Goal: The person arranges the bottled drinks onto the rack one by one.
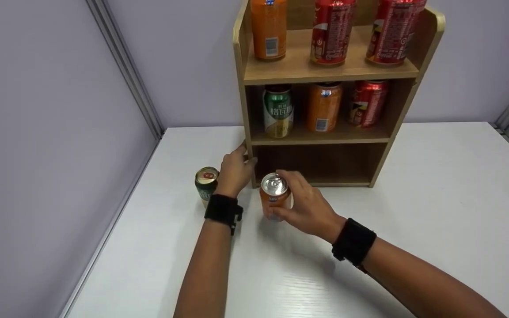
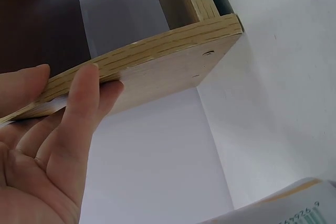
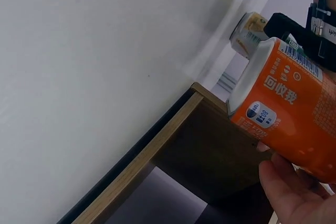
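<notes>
My right hand (image 1: 304,203) grips an orange soda can (image 1: 275,201) with a silver top, just in front of the shelf's bottom compartment. In the right wrist view, the orange can (image 3: 294,108) is tilted across the picture, fingers (image 3: 286,187) against its side. My left hand (image 1: 235,172) holds the left side panel of the wooden shelf (image 1: 248,110). The left wrist view shows the thumb on one face of the panel edge (image 2: 173,43) and the fingers on the other. A green and gold can (image 1: 206,183) stands on the table beside the left wrist, partly hidden by it.
On the middle shelf stand a green can (image 1: 278,112), an orange can (image 1: 324,108) and a red can (image 1: 368,104). The top shelf bears another orange can (image 1: 269,31) and two red cans (image 1: 333,33). A grey wall (image 1: 60,132) borders the white table (image 1: 449,212) at left.
</notes>
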`<state>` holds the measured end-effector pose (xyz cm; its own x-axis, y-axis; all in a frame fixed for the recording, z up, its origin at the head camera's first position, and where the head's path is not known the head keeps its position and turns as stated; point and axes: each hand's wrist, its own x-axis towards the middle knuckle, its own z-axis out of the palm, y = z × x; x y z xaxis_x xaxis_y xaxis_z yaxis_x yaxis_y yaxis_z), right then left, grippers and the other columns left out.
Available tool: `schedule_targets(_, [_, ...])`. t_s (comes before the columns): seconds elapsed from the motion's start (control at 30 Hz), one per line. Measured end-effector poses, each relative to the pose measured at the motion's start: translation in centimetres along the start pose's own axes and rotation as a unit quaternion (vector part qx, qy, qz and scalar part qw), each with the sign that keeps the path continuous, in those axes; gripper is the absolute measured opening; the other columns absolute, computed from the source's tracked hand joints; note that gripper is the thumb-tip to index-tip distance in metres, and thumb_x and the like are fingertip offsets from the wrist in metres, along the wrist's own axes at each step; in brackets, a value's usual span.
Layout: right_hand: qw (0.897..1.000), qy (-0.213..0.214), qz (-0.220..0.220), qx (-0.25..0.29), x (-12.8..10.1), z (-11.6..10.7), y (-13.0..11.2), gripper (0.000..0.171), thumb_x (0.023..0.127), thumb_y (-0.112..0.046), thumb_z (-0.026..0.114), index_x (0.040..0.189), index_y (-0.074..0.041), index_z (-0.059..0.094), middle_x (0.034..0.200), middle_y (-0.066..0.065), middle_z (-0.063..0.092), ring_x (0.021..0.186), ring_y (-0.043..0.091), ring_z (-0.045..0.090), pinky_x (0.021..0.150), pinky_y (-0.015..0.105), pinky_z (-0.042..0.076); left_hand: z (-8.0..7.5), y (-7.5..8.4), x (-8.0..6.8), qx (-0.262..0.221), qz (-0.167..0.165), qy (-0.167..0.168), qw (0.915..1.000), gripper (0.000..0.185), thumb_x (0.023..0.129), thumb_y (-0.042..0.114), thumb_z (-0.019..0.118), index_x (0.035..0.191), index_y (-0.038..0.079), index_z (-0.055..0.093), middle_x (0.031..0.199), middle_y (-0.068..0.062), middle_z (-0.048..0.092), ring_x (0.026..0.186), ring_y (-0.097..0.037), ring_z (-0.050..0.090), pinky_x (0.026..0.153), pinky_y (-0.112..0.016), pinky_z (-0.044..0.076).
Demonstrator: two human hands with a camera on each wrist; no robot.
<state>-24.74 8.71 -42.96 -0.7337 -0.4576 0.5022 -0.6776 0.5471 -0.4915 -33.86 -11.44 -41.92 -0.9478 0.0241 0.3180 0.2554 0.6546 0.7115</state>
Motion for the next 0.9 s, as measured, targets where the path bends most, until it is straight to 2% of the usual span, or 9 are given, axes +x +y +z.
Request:
schedule_targets(0.2, [0.999,0.000,0.029,0.013,1.2,-0.2,1.0,0.081,0.081,-0.026,0.081,0.146,-0.008,0.035,0.133,0.007,0.048,0.121,0.019,0.050,0.098,0.039,0.044,0.0,-0.1,0.0,0.007,0.003,0.002,1.0000,0.051,0.093,0.013,0.065,0.142,0.008,0.051,0.118,-0.014,0.066,0.102,-0.025,0.067,0.078,-0.034,0.055])
schedule_targets(0.47, [0.998,0.007,0.061,0.019,2.9,0.1,2.4,0.081,0.082,-0.023,0.081,0.146,-0.008,0.035,0.132,0.010,0.048,0.120,0.023,0.051,0.098,0.043,0.044,0.0,-0.3,0.0,-0.006,0.001,0.000,1.0000,0.052,0.094,0.012,0.065,0.143,0.007,0.049,0.126,-0.014,0.063,0.105,-0.026,0.065,0.080,-0.034,0.055])
schedule_targets(0.67, [0.997,0.002,0.077,0.024,4.0,0.5,3.6,0.078,0.084,-0.024,0.079,0.147,-0.009,0.034,0.131,0.012,0.048,0.119,0.026,0.051,0.098,0.044,0.043,0.1,-0.3,-0.1,-0.009,-0.003,-0.007,0.9999,0.051,0.094,0.012,0.064,0.143,0.008,0.049,0.124,-0.015,0.063,0.105,-0.025,0.066,0.080,-0.033,0.055])
schedule_targets(0.9, [0.995,-0.004,0.098,0.030,5.4,1.2,4.4,0.077,0.086,-0.023,0.076,0.148,-0.012,0.031,0.129,0.012,0.047,0.119,0.028,0.050,0.098,0.046,0.042,0.1,-0.1,0.0,0.004,0.010,0.002,0.9999,0.051,0.094,0.011,0.064,0.143,0.008,0.049,0.126,-0.015,0.063,0.104,-0.025,0.066,0.080,-0.034,0.055])
